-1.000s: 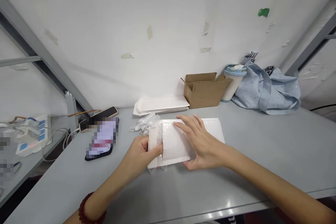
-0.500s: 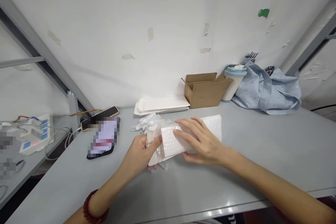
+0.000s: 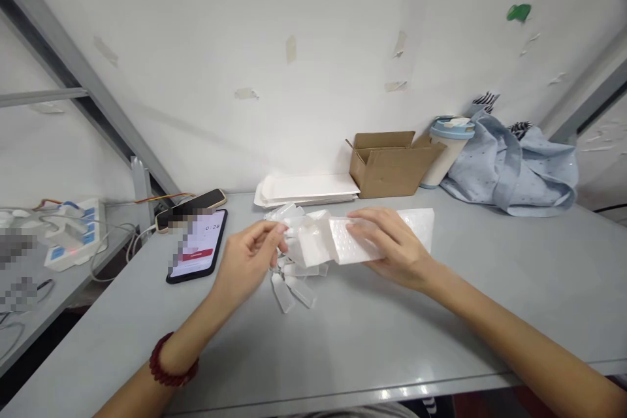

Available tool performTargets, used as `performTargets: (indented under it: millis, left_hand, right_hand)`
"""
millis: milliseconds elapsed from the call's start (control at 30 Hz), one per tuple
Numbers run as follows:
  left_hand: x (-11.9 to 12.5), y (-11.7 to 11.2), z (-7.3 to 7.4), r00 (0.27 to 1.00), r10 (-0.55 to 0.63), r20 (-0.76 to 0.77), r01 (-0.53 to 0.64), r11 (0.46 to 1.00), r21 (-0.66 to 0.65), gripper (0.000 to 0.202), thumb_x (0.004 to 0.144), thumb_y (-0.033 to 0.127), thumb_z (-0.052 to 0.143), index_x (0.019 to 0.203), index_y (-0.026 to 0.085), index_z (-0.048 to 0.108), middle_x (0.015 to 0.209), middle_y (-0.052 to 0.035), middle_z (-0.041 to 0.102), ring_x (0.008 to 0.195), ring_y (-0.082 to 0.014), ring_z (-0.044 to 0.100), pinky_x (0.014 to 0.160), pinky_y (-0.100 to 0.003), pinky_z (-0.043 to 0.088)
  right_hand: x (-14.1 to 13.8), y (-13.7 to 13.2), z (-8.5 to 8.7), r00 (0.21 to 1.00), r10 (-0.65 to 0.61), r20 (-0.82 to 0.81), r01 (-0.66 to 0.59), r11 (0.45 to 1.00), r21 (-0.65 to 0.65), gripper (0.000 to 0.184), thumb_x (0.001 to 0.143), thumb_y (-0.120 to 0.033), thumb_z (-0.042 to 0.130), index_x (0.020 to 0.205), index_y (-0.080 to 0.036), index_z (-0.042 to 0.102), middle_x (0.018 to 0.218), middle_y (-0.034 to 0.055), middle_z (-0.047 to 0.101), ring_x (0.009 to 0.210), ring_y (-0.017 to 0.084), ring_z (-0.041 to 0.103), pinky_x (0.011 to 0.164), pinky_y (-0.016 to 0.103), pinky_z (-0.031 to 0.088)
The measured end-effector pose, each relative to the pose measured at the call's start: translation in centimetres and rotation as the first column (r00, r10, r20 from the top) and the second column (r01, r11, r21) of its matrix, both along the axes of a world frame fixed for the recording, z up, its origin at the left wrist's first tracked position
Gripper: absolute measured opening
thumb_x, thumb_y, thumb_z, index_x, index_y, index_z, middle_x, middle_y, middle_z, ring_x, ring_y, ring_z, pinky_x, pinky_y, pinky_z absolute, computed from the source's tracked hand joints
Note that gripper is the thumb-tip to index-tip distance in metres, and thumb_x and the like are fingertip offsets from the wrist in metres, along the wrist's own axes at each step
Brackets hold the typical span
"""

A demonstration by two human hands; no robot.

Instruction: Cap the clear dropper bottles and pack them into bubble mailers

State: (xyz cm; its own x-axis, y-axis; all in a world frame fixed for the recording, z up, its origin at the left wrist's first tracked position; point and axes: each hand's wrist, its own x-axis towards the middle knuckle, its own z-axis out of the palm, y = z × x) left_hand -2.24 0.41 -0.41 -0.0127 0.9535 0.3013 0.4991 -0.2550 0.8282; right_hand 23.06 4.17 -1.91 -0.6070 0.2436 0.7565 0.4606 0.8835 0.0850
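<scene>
My right hand (image 3: 394, 245) grips a white bubble mailer (image 3: 357, 241), holding it above the desk with its opened flap (image 3: 316, 241) pointing left. Just left of the flap, my left hand (image 3: 251, 253) is closed in a pinch. Whether anything small sits between those fingertips is hard to make out. Under and behind the flap lies a loose pile of small translucent plastic pieces (image 3: 283, 294), partly covered by the mailer.
Flat white mailers (image 3: 308, 189) lie stacked against the wall beside an open cardboard box (image 3: 392, 173). A lidded cup (image 3: 443, 157) and a light blue cloth bag (image 3: 509, 170) stand at right. Two phones, one lit (image 3: 196, 255) and one dark (image 3: 189, 209), and a power strip (image 3: 73, 241) are at left.
My left hand has let go of the mailer's flap and moved left, now pinched. The mailer has shifted slightly right and up in my right hand, uncovering more plastic pieces.
</scene>
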Motion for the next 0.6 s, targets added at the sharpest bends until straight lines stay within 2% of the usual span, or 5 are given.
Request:
performTargets:
  millis: [100, 167, 233, 400, 600]
  left_hand:
    - [-1.7, 1.3, -0.6, 0.941, 0.197, -0.275, -0.095, 0.934, 0.346, 0.021, 0.086, 0.033, 0.051, 0.089, 0.018, 0.065, 0.097, -0.0076, 0.065, 0.089, -0.0218, 0.058, 0.069, -0.032, 0.05]
    - [-2.5, 2.2, -1.2, 0.892, 0.2, -0.405, -0.018, 0.912, 0.41, 0.02, 0.087, 0.029, 0.05, 0.096, 0.02, 0.065, 0.112, -0.0078, 0.061, 0.109, -0.0259, 0.049, 0.088, -0.041, 0.046]
    - [-2.8, 2.7, -1.8, 0.872, 0.13, -0.472, 0.064, 0.926, 0.373, 0.023, 0.089, 0.026, 0.046, 0.102, 0.02, 0.064, 0.117, -0.0068, 0.059, 0.115, -0.0259, 0.044, 0.096, -0.046, 0.04]
    - [-2.3, 2.9, -2.6, 0.877, 0.074, -0.474, 0.089, 0.945, 0.314, 0.028, 0.089, 0.024, 0.043, 0.108, 0.017, 0.062, 0.115, -0.0087, 0.062, 0.11, -0.0256, 0.047, 0.091, -0.046, 0.045]
    - [-1.6, 1.9, -1.5, 0.935, 0.149, -0.321, -0.018, 0.926, 0.376, 0.028, 0.088, 0.023, 0.043, 0.112, 0.018, 0.059, 0.117, -0.0086, 0.059, 0.102, -0.0228, 0.054, 0.071, -0.032, 0.052]
  right_hand:
    - [0.6, 0.8, 0.1, 0.999, -0.027, -0.022, 0.026, 0.999, -0.024, 0.038, 0.079, -0.008, 0.055, 0.115, -0.019, 0.047, 0.11, 0.0161, 0.058, 0.098, 0.026, 0.057, 0.078, 0.042, 0.05]
    - [0.9, 1.1, 0.2, 0.999, -0.043, -0.031, 0.041, 0.998, -0.049, 0.039, 0.078, -0.008, 0.055, 0.115, -0.02, 0.048, 0.11, 0.0153, 0.058, 0.097, 0.026, 0.057, 0.077, 0.042, 0.049]
    - [1.1, 1.3, 0.2, 0.998, -0.052, -0.029, 0.049, 0.994, -0.093, 0.04, 0.077, -0.009, 0.055, 0.115, -0.021, 0.048, 0.111, 0.0146, 0.057, 0.097, 0.026, 0.057, 0.078, 0.042, 0.049]
    - [1.6, 1.7, 0.0, 0.999, -0.055, 0.001, 0.053, 0.968, -0.247, 0.042, 0.077, -0.011, 0.055, 0.115, -0.024, 0.048, 0.115, 0.0121, 0.055, 0.1, 0.026, 0.056, 0.08, 0.042, 0.05]
    - [1.9, 2.7, -1.0, 0.996, -0.092, -0.005, 0.085, 0.937, -0.339, 0.037, 0.076, -0.013, 0.057, 0.11, -0.024, 0.052, 0.114, 0.0103, 0.056, 0.1, 0.025, 0.058, 0.081, 0.042, 0.05]
